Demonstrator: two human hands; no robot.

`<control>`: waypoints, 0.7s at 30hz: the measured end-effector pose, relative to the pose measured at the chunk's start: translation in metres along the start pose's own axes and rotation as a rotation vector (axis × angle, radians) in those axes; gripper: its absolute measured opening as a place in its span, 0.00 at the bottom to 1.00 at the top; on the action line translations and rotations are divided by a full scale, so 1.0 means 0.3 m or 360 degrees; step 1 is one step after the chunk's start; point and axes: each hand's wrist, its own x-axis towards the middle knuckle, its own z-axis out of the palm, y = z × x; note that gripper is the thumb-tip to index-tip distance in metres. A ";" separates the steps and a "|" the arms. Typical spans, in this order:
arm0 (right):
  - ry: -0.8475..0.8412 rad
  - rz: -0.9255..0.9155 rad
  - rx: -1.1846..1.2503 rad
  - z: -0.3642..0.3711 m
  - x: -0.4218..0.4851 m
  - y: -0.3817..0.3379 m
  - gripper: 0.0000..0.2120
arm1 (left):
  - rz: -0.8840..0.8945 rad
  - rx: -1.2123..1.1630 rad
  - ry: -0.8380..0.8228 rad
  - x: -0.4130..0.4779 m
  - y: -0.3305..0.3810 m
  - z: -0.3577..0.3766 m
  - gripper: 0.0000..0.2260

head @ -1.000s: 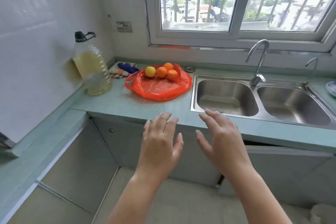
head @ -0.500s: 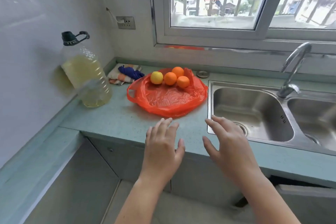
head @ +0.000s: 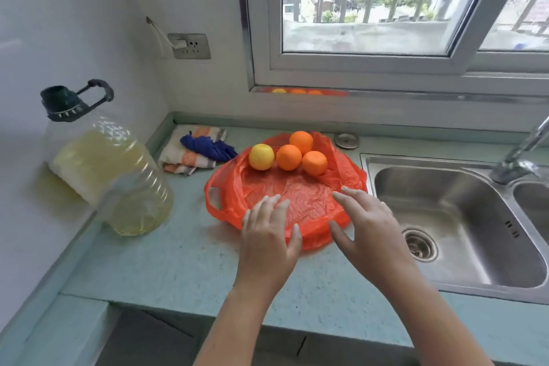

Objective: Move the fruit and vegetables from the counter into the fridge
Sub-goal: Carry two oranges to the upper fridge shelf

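A flattened red plastic bag [head: 297, 196] lies on the pale green counter [head: 184, 261]. At its far side sit a yellow fruit [head: 261, 156] and three oranges: one at the back [head: 301, 142], one in the middle [head: 288, 157], one on the right [head: 315, 162]. My left hand [head: 269, 238] hovers over the bag's near edge, fingers straight and spread, holding nothing. My right hand [head: 367, 229] is beside it over the bag's near right edge, fingers likewise spread and empty. No fridge is in view.
A large oil bottle [head: 118, 175] with a dark cap stands at the left by the wall. Folded cloths [head: 196, 148] lie behind the bag. A steel double sink [head: 463, 217] with a tap [head: 523, 154] is at the right; a round metal plug [head: 346, 140] lies near the back wall.
Both hands have moved forward from the counter's front edge to over the near side of the red bag. The view has closed in on the counter.
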 end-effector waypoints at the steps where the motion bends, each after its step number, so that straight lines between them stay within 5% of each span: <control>1: -0.0006 0.0010 0.0003 0.015 0.023 0.012 0.21 | 0.0002 -0.0013 -0.0009 0.019 -0.012 0.018 0.20; 21: -0.0359 0.0185 0.0119 0.457 0.534 0.337 0.21 | -0.0298 -0.0104 -0.0321 0.542 -0.254 0.378 0.24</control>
